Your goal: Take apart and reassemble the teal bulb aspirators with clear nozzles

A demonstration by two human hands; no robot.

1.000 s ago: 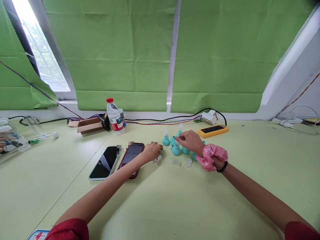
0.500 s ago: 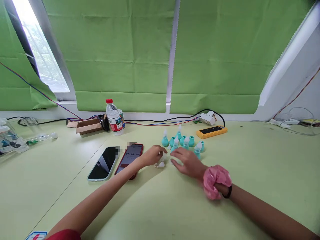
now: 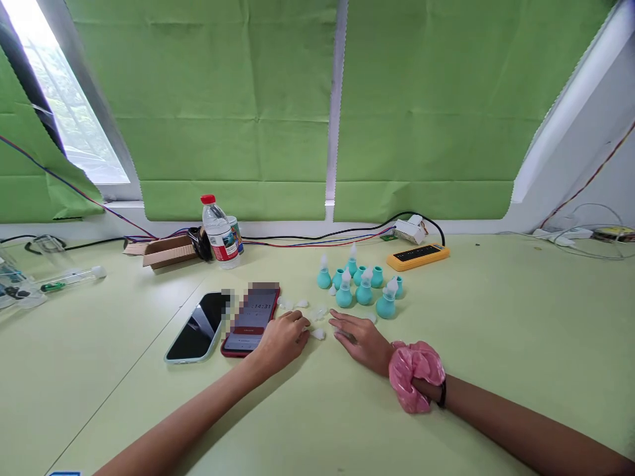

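Observation:
Beside the red-edged phone, my left hand (image 3: 284,340) rests low over the table with its fingers curled in; whatever they may hold is hidden. A white tip (image 3: 317,334) lies right by its fingertips. My right hand (image 3: 364,342), a pink scrunchie (image 3: 417,377) on its wrist, has its fingers stretched apart over the table. Several translucent white tips (image 3: 301,303) are scattered around both hands. Behind the right hand stand several turquoise squeeze bulbs: some carry a white nozzle, like this bulb (image 3: 385,306), and others, like this bulb (image 3: 378,276), have bare necks.
Left of my hands lie a red-edged phone (image 3: 248,327) showing a timer and a pale-edged phone (image 3: 196,330). At the back stand a water bottle (image 3: 221,238), a cardboard tray (image 3: 169,253) and a yellow power strip (image 3: 418,258). Cables (image 3: 297,239) run along the wall.
Both hands have drawn back toward me, away from the bulbs, the left also moving left. The front right bulb now shows whole. More of the loose tips are uncovered.

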